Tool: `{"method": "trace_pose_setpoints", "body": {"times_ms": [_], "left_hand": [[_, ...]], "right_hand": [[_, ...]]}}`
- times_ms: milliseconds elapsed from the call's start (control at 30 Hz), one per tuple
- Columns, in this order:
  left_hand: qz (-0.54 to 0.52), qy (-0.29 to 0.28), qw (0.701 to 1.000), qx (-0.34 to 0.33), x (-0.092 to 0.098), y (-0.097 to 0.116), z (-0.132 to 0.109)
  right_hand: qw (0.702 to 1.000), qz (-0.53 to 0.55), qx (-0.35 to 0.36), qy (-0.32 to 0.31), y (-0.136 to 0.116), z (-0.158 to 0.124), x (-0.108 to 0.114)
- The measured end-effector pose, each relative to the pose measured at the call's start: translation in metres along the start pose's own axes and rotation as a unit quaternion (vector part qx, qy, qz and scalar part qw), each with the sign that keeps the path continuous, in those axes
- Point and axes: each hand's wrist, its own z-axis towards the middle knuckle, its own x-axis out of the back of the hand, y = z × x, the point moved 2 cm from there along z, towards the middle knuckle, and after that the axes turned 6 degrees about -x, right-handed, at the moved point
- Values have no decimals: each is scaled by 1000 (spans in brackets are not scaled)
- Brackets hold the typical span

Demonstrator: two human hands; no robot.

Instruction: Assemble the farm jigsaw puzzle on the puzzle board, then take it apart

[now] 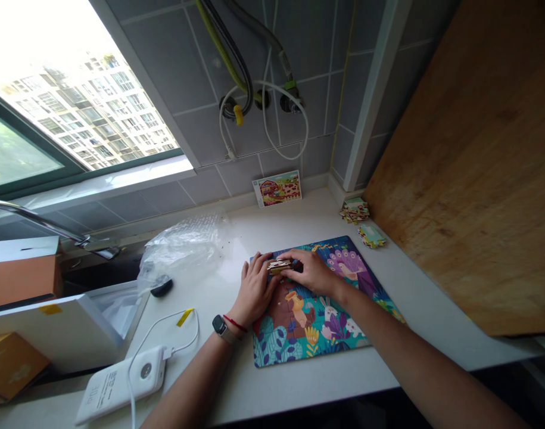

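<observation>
A colourful animal puzzle board [299, 328] lies on the white counter. Above its upper left part, my right hand [314, 271] is closed round a small stack of puzzle pieces [279, 267], whose edges face up. My left hand [255, 288] rests at the board's left edge, palm down, with its fingers spread and their tips close beside the stack. Two more piles of pieces, one [355, 210] in the corner and one [371, 236] just in front of it, sit beyond the board's upper right corner. A farm picture card [278, 189] leans on the tiled wall.
On the left are a crumpled clear plastic bag [183, 244], a black object [162, 288], a white power bank [124, 381] with a cable, boxes [22, 280] and a tap [80, 238]. A wooden panel [469, 179] bounds the right side.
</observation>
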Motion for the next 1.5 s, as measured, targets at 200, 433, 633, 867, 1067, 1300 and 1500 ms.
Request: {"method": "trace_pose_setpoints", "body": {"times_ms": [200,433,633,867,1067,1300,1500], "left_hand": [[18,44,999,-6,-12,2,-7],[8,69,998,1,-19,3,-10],[5,75,997,-1,-20,1,-8],[-14,84,996,-12,-21,-2,-8],[-17,87,996,-13,-22,0,-7],[-17,89,996,-15,-22,-1,-6],[4,59,998,-30,-17,-1,-6]], "right_hand": [[997,-57,44,5,-1,-2,-7],[998,-56,35,-4,-2,-5,-8],[997,13,-55,59,4,-2,3],[959,-14,-31,280,19,-4,60],[884,-209,-25,417,32,-37,137],[859,-347,-47,373,49,-59,160],[831,-438,-59,338,60,-70,147]]}}
